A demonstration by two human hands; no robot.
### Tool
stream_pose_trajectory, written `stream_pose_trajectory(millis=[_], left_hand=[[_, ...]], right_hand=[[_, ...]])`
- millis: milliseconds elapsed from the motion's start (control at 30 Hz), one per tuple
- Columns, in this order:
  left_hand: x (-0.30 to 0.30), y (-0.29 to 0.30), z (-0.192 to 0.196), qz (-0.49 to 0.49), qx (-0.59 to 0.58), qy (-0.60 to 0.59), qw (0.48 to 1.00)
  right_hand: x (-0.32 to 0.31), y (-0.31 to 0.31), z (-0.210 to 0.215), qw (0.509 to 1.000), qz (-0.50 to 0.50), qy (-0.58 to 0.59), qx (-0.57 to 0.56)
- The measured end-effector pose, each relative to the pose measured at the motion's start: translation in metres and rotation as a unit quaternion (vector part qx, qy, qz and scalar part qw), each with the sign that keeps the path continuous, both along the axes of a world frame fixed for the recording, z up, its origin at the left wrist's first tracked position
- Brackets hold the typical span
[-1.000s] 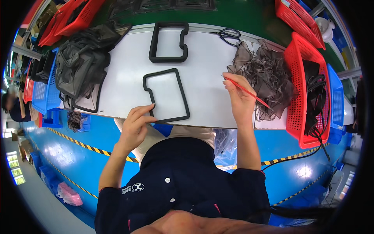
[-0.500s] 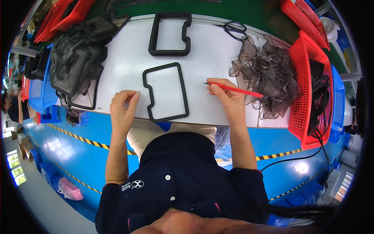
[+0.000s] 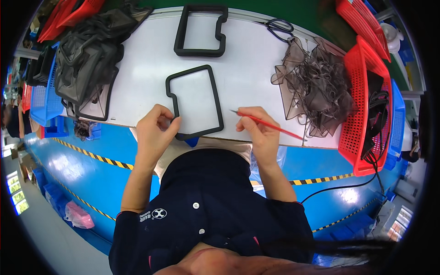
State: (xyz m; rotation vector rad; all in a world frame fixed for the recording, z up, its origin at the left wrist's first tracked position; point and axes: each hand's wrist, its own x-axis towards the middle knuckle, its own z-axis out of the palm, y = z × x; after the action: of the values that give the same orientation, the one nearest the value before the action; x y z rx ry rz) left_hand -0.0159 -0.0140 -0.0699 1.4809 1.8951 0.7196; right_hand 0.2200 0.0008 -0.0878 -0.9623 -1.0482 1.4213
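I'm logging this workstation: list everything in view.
Thin frame: one, black, table front
Thick frame: one or stacked, black, table back
Table: one, white, centre
Scissors: one, black, table's back right
Sheer scraps: uncounted, brownish, table right
Fabric pile: one, grey, table left
Red baskets: several, red, both sides
Blue baskets: several, blue, both sides
Cords: several, black, right red basket
Floor tape: several strips, yellow-black, blue floor
Bundle: one, pink, lower left
Person: one, dark clothes, far left
Pointed tool: one, red, right hand
Left hand: one, bare, at thin frame
Right hand: one, bare, front right
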Motion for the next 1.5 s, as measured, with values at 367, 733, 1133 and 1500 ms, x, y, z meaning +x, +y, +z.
stream_pose_trajectory(millis=[367, 733, 1133, 1500], left_hand=[[0.009, -0.040, -0.005, 0.074, -0.011, -0.377, 0.923], [0.004, -0.046, -0.010, 0.060, -0.017, -0.356, 0.932], [0.010, -0.048, -0.010, 0.068, -0.007, -0.415, 0.907], [0.014, -0.048, -0.012, 0.072, -0.019, -0.417, 0.906]], right_hand=[[-0.008, -0.050, -0.019, 0.971, 0.013, -0.202, 0.127], [0.002, -0.031, -0.005, 0.987, 0.050, -0.138, -0.072], [-0.031, -0.071, -0.033, 0.974, 0.148, -0.136, 0.102], [-0.027, -0.078, -0.052, 0.982, 0.040, -0.164, 0.079]])
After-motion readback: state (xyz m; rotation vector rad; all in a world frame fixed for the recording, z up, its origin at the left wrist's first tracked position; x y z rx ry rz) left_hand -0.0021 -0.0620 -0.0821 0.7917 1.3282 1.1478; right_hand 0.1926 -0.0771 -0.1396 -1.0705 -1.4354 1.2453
